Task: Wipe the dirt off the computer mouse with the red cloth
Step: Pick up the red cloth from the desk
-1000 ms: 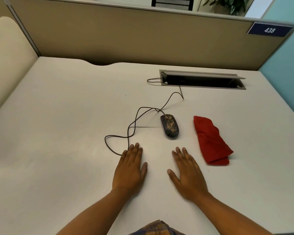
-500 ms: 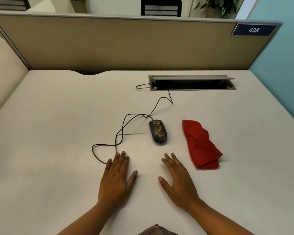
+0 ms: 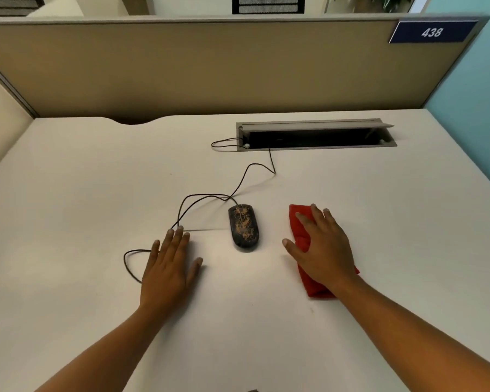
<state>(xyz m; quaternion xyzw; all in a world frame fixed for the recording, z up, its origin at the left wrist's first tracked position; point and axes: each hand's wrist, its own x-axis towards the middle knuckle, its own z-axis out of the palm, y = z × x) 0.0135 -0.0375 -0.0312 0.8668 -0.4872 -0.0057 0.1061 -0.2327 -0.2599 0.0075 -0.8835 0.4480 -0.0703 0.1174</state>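
On the pale, off-white desk top (image 3: 68,193), seen from the head camera, a black wired computer mouse (image 3: 244,228) lies near the middle, its long axis running away from the person. Brownish-orange dirt speckles most of its upper shell. Its thin black cable (image 3: 201,198) leaves the far end, loops left across the desk and also runs up to a grey rectangular cable hatch (image 3: 317,134) set into the desk near the back edge.

Just right of the mouse, and apart from it, lies a folded red cloth (image 3: 301,239), stretched lengthwise toward the person. The right hand (image 3: 323,250) rests flat on top of this cloth, palm down, fingers spread and extended, thumb reaching out onto the bare desk toward the mouse. It presses on the fabric without closing round it (no fold is pinched or gathered), so the grip is loose and unclenched; red shows at the far end beyond the fingertips and at the near end beside the wrist.

The left hand (image 3: 167,264) lies flat on the desk to the left of the mouse, palm down, fingers together and straight, holding nothing. Its fingertips sit at the cable, and another loop of cable curves round beside its outer edge.

Behind the desk stands a tan fabric partition (image 3: 210,69) carrying a dark blue plate reading 438 (image 3: 432,31). A teal wall (image 3: 478,108) borders the right side.
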